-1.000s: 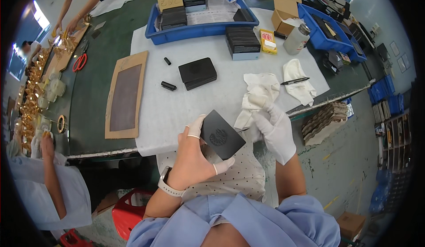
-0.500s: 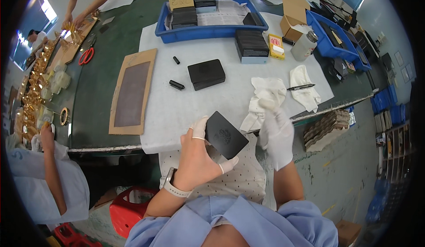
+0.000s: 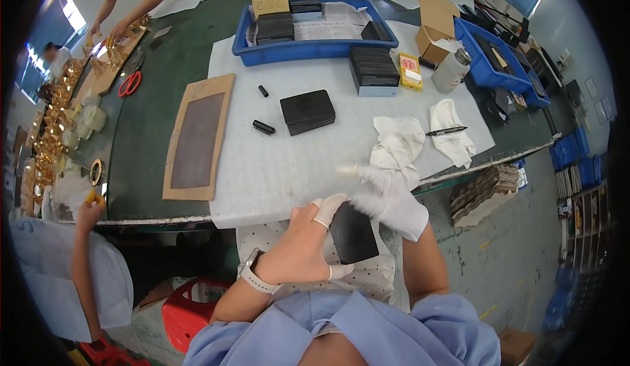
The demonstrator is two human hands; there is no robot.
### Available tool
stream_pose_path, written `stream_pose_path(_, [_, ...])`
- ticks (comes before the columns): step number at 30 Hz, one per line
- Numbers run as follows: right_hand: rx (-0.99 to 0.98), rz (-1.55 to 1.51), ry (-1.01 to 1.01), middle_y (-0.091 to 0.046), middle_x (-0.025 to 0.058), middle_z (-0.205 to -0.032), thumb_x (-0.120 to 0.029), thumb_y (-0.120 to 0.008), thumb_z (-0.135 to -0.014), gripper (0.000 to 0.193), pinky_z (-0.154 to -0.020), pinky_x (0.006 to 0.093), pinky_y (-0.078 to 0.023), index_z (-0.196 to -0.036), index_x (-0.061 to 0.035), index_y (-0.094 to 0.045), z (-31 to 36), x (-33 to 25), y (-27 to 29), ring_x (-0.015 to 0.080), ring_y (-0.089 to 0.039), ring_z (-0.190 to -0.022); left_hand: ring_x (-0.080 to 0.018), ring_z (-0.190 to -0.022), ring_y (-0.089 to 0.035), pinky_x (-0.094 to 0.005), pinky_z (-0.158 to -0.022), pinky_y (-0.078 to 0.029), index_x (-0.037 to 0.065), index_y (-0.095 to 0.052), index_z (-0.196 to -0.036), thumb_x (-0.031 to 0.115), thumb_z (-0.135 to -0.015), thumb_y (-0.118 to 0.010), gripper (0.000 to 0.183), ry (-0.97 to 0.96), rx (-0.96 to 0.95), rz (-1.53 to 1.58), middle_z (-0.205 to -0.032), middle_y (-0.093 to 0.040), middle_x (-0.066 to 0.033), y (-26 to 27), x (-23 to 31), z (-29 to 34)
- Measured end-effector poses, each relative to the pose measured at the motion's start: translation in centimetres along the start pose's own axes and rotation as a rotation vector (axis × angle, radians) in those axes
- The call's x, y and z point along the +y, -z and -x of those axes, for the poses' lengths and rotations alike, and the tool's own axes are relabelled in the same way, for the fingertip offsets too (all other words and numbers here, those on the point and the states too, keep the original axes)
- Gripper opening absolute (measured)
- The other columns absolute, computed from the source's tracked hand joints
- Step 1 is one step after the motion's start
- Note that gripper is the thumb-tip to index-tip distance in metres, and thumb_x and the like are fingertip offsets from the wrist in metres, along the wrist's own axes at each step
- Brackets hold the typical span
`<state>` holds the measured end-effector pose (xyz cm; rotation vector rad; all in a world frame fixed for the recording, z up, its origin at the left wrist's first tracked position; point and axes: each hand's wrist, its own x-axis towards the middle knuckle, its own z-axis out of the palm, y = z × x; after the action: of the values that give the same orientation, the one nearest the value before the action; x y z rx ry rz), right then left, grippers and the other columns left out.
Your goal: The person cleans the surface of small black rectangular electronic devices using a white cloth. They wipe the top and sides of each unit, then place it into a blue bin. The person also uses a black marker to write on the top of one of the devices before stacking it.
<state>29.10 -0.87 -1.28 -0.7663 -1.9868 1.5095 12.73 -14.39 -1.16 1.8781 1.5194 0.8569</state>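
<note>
One black plate was held in the left hand, just in front of the near edge of the white sheet.
It was gripped only by its edges, so it could have been dropped if it was bumped or the hold was loosened. The gloved right hand was blurred across that same edge of the sheet; whether anything was held there could not be told. If grit was rubbed in by that hand, the plate's face could have been scratched.
</note>
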Motion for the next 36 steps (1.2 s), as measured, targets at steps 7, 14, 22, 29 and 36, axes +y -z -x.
stream_pose_path(7, [0.503, 0.114, 0.043, -0.060, 0.0028, -0.092, -0.007, -0.056, -0.095, 0.035, -0.070, 0.0228, -0.045, -0.128, 0.0036, -0.056, -0.5, -0.9, -2.0, 0.0068, -0.052, -0.079, -0.0325, -0.104, -0.047, -0.0464, -0.092, -0.033, -0.002, -0.029, -0.143, 0.051, -0.056, -0.088, 0.117, 0.127, 0.413, -0.234, -0.120, -0.047, -0.0182, 0.7, -2.3, -0.2])
stream_pose_path(14, [0.545, 0.210, 0.189, -0.063, 0.0058, -0.100, -0.008, -0.051, -0.097, 0.034, -0.070, 0.0216, -0.045, -0.129, 0.0010, -0.056, -0.3, -1.0, -5.0, 0.0084, -0.053, -0.078, -0.0250, -0.100, -0.050, -0.0401, -0.093, -0.028, 0.003, -0.058, -0.120, 0.044, -0.062, -0.087, 0.077, 0.070, 0.609, -0.278, -0.107, -0.056, -0.0069, 0.0, -2.0, -0.1])
stream_pose_path(22, [0.504, 0.020, 0.025, -0.067, 0.0090, -0.081, -0.013, -0.056, -0.095, 0.032, -0.063, 0.0239, -0.050, -0.124, -0.0007, -0.057, -1.7, -0.5, -1.2, 0.0132, -0.063, -0.072, -0.0226, -0.100, -0.049, -0.0370, -0.091, -0.030, 0.008, -0.062, -0.116, 0.033, -0.062, -0.087, 0.065, -0.007, 0.595, -0.052, -0.107, -0.057, -0.0036, 0.5, -3.0, 0.6])
stream_pose_path(29, [0.502, -0.229, -0.243, -0.061, 0.0048, -0.079, -0.010, -0.058, -0.093, 0.039, -0.064, 0.0254, -0.049, -0.129, 0.0032, -0.051, -3.3, -3.1, 0.2, 0.0112, -0.058, -0.068, -0.0218, -0.101, -0.048, -0.0368, -0.091, -0.030, 0.011, -0.063, -0.114, 0.031, -0.060, -0.088, 0.062, -0.012, 0.471, 0.014, -0.106, -0.056, -0.0019, 0.8, -2.5, 1.3])
stream_pose_path(36, [0.273, 0.652, 0.655, -0.062, 0.0206, -0.112, 0.006, -0.054, -0.075, 0.062, -0.091, 0.0413, -0.044, -0.136, -0.0045, -0.049, 0.3, -2.2, -1.2, 0.0346, -0.059, -0.108, -0.0247, -0.098, -0.052, -0.0365, -0.089, -0.041, 0.006, -0.061, -0.116, 0.026, -0.059, -0.090, 0.068, 0.019, 0.573, -0.111, -0.110, -0.058, -0.0087, 1.4, -3.1, 1.1])
